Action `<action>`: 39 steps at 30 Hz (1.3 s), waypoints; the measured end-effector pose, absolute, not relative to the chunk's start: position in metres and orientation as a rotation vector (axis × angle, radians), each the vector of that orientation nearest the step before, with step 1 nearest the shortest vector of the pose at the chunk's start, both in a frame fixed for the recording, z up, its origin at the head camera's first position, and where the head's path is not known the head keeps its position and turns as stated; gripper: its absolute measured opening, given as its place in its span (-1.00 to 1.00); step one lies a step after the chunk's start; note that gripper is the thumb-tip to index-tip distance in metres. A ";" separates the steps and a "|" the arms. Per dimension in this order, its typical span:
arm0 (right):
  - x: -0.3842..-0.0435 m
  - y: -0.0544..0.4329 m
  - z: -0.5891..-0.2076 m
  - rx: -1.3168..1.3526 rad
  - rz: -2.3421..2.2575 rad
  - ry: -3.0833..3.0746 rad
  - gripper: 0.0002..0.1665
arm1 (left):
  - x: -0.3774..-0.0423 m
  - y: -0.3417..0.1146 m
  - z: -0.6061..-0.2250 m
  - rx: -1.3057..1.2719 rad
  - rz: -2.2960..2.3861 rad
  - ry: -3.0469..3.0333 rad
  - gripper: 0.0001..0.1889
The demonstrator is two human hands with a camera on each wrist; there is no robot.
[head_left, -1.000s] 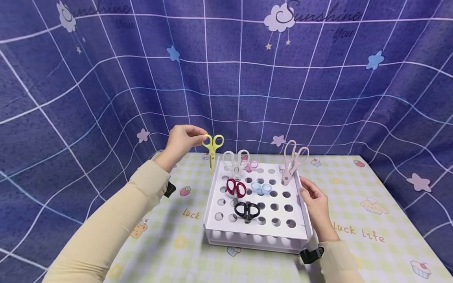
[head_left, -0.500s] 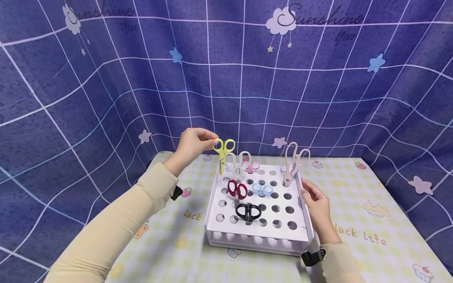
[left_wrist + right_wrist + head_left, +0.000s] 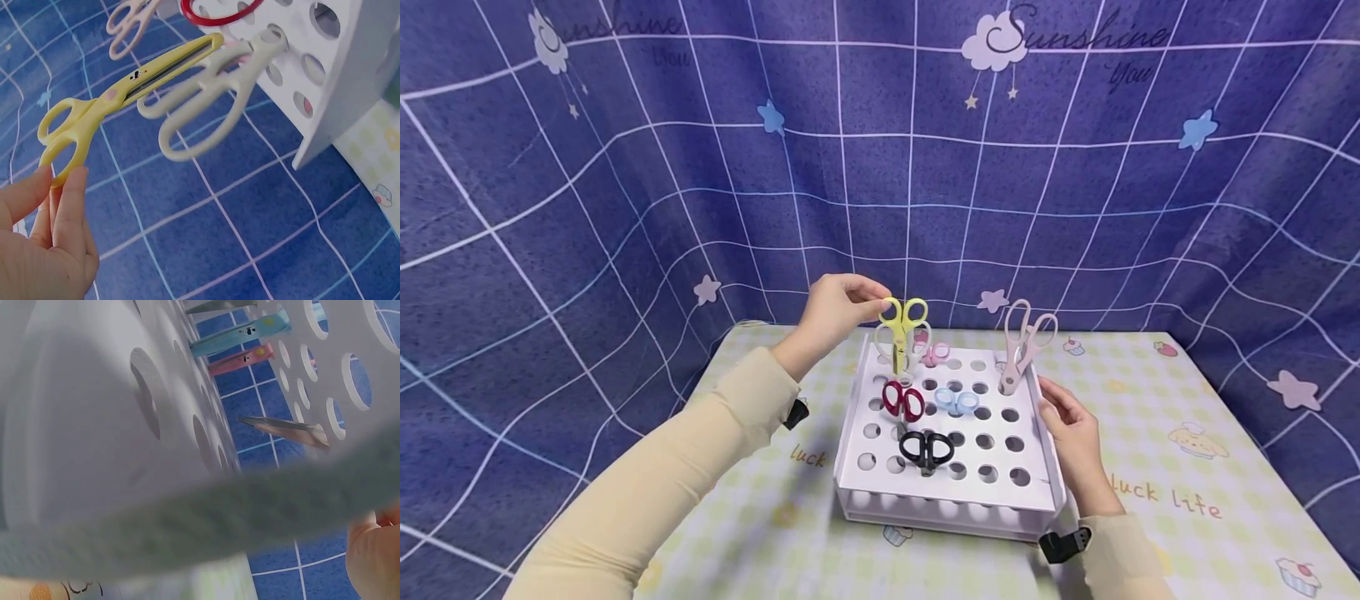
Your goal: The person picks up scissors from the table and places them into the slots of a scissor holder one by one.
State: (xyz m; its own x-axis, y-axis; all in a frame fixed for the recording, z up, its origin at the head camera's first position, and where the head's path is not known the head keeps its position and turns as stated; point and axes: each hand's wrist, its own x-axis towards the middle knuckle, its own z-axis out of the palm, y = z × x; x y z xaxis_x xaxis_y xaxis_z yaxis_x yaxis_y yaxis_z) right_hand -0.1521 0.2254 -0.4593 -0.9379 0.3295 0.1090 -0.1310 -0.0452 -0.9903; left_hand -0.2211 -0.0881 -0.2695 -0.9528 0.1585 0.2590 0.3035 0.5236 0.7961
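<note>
My left hand (image 3: 841, 310) pinches one finger loop of the yellow scissors (image 3: 111, 99) between thumb and fingers. Their blades are together and point down. In the head view they overlap white scissors (image 3: 242, 81), which stand in the back left of a white holed rack (image 3: 880, 482). The wrist view shows a gap between the yellow tip and the rack. My right hand (image 3: 1072, 432) grips the rack's right side panel, its fingers partly hidden. Dark red scissors (image 3: 903, 403), black scissors (image 3: 927, 461), light blue scissors (image 3: 957, 404) and small pink scissors (image 3: 933, 354) stand in other holes.
Pale pink scissors (image 3: 1011, 377) lean in the rack's back right corner. Under the top plate, in the right wrist view, light blue blades (image 3: 244, 336) and pink blades (image 3: 242, 360) hang down. A checked cloth (image 3: 1150, 550) covers the table, and a blue curtain (image 3: 880, 167) rises behind.
My left hand has carried the yellow scissors rightward, from beside the rack to over its back left part, in front of the white scissors. My right hand stays at the rack's side.
</note>
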 end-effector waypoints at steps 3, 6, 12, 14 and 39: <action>-0.153 0.226 -0.460 -0.208 2.050 -1.927 -0.56 | -0.219 -0.080 -0.271 -0.418 -1.419 -2.599 -0.86; -0.153 0.226 -0.460 -0.208 2.037 -1.941 -0.56 | -0.216 -0.073 -0.271 -0.429 -1.435 -2.595 -0.87; -0.153 0.229 -0.461 -0.190 2.047 -1.925 -0.55 | -0.211 -0.058 -0.272 -0.460 -1.437 -2.603 -0.87; -0.153 0.230 -0.462 -0.184 2.057 -1.915 -0.54 | -0.210 -0.053 -0.272 -0.472 -1.423 -2.604 -0.87; -0.155 0.230 -0.463 -0.183 2.027 -1.936 -0.54 | -0.193 -0.014 -0.300 -0.513 -1.567 -2.680 -0.89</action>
State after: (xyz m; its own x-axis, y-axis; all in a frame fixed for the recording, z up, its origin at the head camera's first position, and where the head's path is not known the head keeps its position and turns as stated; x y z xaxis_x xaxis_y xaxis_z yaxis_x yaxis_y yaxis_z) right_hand -0.1550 0.2296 -0.4628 -0.9369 0.3232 0.1335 -0.1483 -0.0215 -0.9887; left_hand -0.1933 -0.0142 -0.2997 -0.9468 0.2806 0.1578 0.2752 0.4508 0.8492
